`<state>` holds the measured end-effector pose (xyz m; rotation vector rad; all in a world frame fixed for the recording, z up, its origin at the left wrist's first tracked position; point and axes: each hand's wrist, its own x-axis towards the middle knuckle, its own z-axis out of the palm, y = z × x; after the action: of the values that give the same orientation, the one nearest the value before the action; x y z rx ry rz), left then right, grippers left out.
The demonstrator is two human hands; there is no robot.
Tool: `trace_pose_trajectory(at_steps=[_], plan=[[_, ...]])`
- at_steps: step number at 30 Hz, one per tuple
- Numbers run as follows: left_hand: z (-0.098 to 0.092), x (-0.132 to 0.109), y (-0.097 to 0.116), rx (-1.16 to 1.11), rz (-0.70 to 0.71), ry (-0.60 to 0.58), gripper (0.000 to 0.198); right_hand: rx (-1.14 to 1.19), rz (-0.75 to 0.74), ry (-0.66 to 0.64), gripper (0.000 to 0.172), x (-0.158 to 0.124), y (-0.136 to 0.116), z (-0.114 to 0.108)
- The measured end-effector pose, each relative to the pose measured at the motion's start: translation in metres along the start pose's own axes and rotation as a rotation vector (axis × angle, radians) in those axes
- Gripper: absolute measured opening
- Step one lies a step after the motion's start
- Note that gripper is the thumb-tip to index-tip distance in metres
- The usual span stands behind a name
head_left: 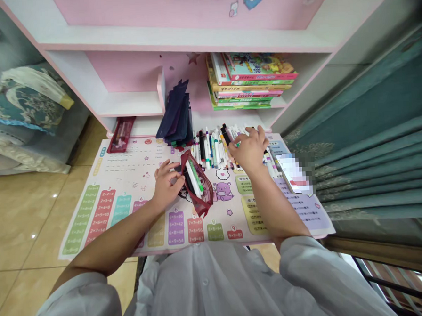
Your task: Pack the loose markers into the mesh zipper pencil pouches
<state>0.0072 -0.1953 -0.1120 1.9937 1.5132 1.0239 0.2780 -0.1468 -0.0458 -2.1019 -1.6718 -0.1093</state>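
Note:
A dark red pencil pouch [206, 189] lies unzipped on the desk, with white and green markers [194, 177] inside it. My left hand [168, 184] is at the pouch's left edge, thumb and forefinger closed on its rim. To the right, my right hand [250, 149] rests over a row of loose markers [212, 148], its fingers spread and bent down among them. Part of the row is hidden beneath that hand, and I see no marker lifted in it.
Dark blue folded pouches [176, 115] stand behind the row. Another red pouch [122, 134] lies at the back left. Stacked books [250, 87] fill the shelf's right side. A phone [290, 172] lies by the right edge, near the teal curtain [365, 135]. A printed mat [221, 223] covers the desk.

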Motion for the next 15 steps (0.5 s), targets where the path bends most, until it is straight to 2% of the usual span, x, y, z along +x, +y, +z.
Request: trace_pose_trajectory(at_steps=[6, 11, 15], plan=[[-0.001, 0.000, 0.000, -0.010, -0.001, -0.004, 0.021, -0.075, 0.075, -0.078, 0.027, 0.016, 0.023, 0.016], [0.000, 0.000, -0.001, -0.018, -0.001, 0.005, 0.021, -0.153, 0.092, -0.164, 0.035, 0.016, 0.022, 0.015], [0.000, 0.000, 0.001, -0.018, -0.001, 0.002, 0.021, -0.172, 0.068, -0.174, 0.036, 0.016, 0.019, 0.011]])
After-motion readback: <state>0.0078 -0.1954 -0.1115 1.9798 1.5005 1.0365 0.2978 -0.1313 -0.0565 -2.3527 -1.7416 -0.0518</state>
